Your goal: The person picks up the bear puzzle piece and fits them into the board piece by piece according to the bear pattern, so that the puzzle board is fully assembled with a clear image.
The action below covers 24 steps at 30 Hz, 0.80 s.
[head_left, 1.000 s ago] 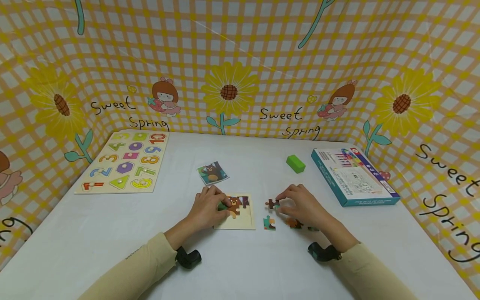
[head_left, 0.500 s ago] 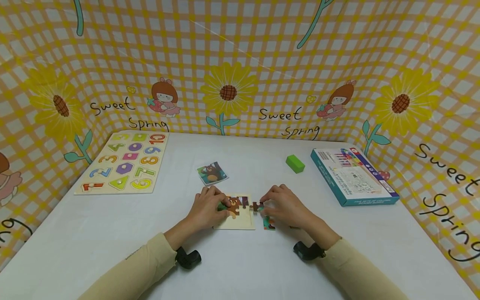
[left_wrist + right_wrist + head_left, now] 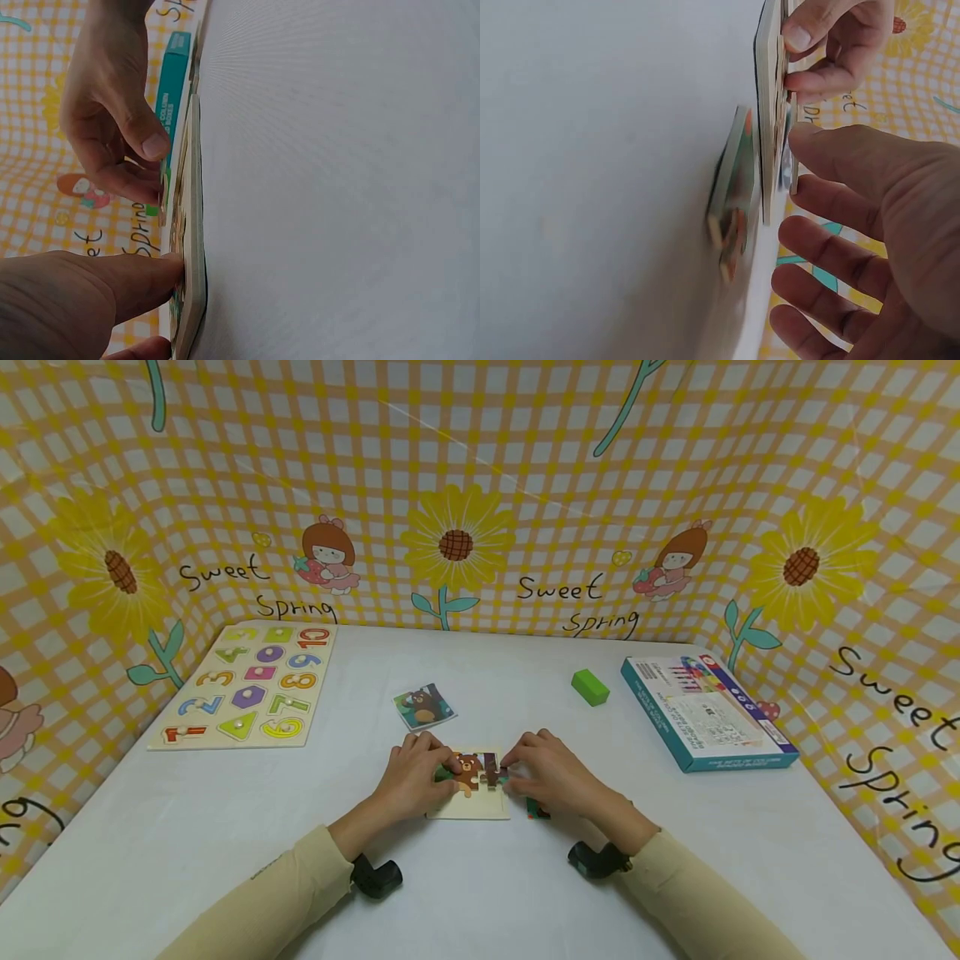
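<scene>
A wooden jigsaw board (image 3: pixel 472 809) with a partly assembled bear picture lies in front of me. My left hand (image 3: pixel 415 779) holds the board at its left side, thumb and fingertip on the picture. My right hand (image 3: pixel 553 777) pinches a small dark brown jigsaw piece (image 3: pixel 492 780) between thumb and index finger, over the right part of the board. In the right wrist view that piece (image 3: pixel 794 154) appears edge-on above the board, its other fingers spread loosely. Just right of the board lies a loose green and orange jigsaw piece (image 3: pixel 536 809), partly hidden by the right hand.
Behind the board lies a bear picture card (image 3: pixel 424 706). A green block (image 3: pixel 591 687) sits farther back, left of a teal-edged box (image 3: pixel 708 714). At the left is a number and shape puzzle board (image 3: pixel 247 687). A checked cloth (image 3: pixel 465 452) rises behind the white table.
My right hand has moved left with the pinched jigsaw piece, from beside the board to over its right part. The left hand has stayed in place on the board.
</scene>
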Tool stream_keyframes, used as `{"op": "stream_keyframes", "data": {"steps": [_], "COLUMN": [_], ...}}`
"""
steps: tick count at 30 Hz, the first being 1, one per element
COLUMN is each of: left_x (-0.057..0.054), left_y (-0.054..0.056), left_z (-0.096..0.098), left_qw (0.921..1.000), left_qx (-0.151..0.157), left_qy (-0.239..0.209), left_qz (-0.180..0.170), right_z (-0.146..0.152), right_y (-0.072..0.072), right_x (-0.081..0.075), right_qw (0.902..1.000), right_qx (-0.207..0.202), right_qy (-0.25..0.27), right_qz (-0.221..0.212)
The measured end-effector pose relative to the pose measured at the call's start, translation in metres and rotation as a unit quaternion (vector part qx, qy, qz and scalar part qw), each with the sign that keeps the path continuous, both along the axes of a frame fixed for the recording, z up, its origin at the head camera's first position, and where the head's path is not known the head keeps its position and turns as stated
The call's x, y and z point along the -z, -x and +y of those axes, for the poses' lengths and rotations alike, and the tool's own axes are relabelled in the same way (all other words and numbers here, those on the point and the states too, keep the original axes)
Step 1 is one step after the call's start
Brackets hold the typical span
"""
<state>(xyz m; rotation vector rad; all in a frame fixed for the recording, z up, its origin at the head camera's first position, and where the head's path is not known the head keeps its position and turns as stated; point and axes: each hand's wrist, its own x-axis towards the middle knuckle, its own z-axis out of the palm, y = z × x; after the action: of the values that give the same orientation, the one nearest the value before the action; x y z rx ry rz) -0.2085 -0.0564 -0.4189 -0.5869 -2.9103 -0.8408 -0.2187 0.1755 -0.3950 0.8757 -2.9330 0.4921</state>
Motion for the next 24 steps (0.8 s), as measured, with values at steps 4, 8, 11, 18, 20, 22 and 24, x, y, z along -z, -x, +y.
{"op": "stream_keyframes", "data": {"steps": [4,8,11,18,20,22,24], "left_x": [0.0,-0.001,-0.001,-0.002,-0.002,-0.003,-0.002], "left_y": [0.0,-0.001,-0.001,-0.001,-0.001,-0.001,0.0], "left_z": [0.0,0.0,0.0,0.001,0.001,0.001,0.001], "left_qw": [1.0,1.0,1.0,0.9999,1.0,1.0,1.0], "left_qx": [0.001,0.004,0.004,0.003,0.004,0.003,0.003], "left_qy": [0.001,0.0,0.0,0.008,0.008,0.007,0.007], "left_qz": [0.0,0.001,0.003,0.005,0.005,0.005,0.006], "right_z": [-0.004,-0.006,-0.008,-0.011,-0.011,-0.011,-0.011], "right_y": [0.001,0.001,0.001,0.001,0.0,0.0,0.0], "right_x": [0.001,0.001,0.002,0.003,0.003,0.003,0.002], "right_qw": [1.0,0.9999,0.9999,0.9999,0.9999,0.9999,0.9998], "right_qx": [-0.006,-0.006,-0.006,-0.009,-0.01,-0.012,-0.012], "right_qy": [-0.007,-0.012,-0.012,-0.01,-0.011,-0.011,-0.012], "right_qz": [0.001,-0.003,-0.006,0.001,0.002,0.003,0.002]}}
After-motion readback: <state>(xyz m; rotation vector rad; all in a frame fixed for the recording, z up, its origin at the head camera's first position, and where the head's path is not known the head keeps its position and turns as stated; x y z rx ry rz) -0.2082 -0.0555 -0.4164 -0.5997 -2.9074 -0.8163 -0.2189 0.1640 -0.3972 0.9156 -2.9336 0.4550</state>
